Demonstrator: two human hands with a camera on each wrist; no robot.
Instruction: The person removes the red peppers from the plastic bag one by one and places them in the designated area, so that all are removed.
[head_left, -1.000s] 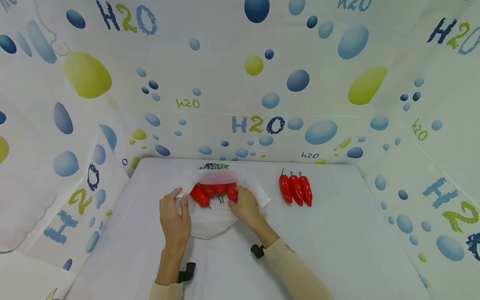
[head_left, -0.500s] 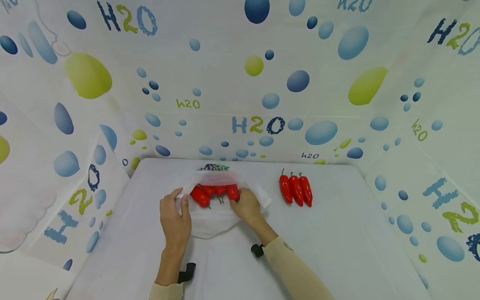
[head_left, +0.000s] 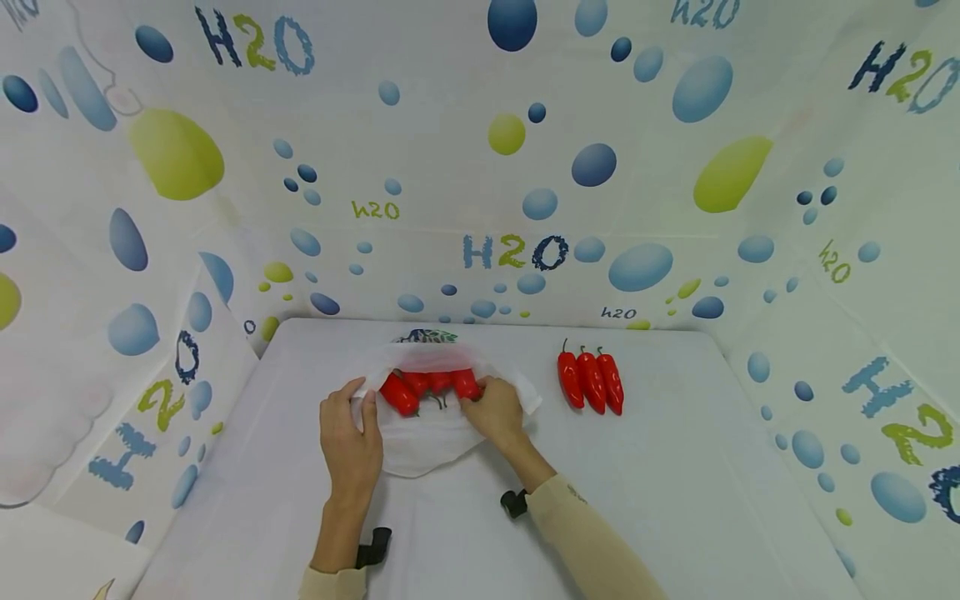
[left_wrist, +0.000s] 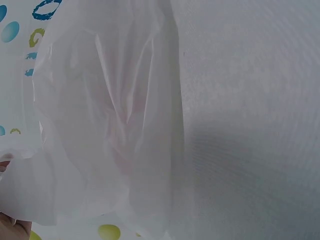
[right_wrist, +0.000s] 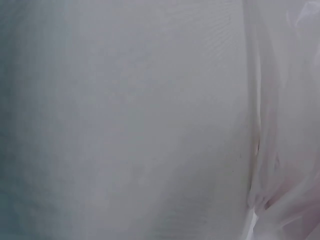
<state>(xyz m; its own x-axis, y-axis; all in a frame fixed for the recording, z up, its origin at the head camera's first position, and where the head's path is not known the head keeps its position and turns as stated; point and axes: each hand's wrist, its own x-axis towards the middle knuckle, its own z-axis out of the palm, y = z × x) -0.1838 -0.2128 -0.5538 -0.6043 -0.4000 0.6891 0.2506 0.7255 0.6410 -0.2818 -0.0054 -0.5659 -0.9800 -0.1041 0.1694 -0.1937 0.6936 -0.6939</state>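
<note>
A thin white plastic bag point(head_left: 427, 446) lies with its mouth spread, several red peppers point(head_left: 400, 395) inside it with their stems toward me. My left hand point(head_left: 351, 437) pinches the left edge of the bag's mouth; in the left wrist view, fingertips point(left_wrist: 14, 227) grip the creased bag point(left_wrist: 95, 135) at the lower left. At the right side of the opening my right hand point(head_left: 495, 414) holds the rightmost red pepper point(head_left: 465, 382) by its near end. Its fingertips are partly hidden behind the hand. The right wrist view shows only bag folds point(right_wrist: 295, 165) and white tabletop.
Three long red peppers point(head_left: 591, 381) lie side by side on the white table point(head_left: 660, 467), to the right of the bag. A green and dark blue print point(head_left: 427, 336) shows behind the bag. Walls with water-drop patterns point(head_left: 510, 250) enclose the table's back and sides.
The right hand and the pepper it holds have shifted slightly to the right within the bag's mouth. The left hand stays at the bag's left edge.
</note>
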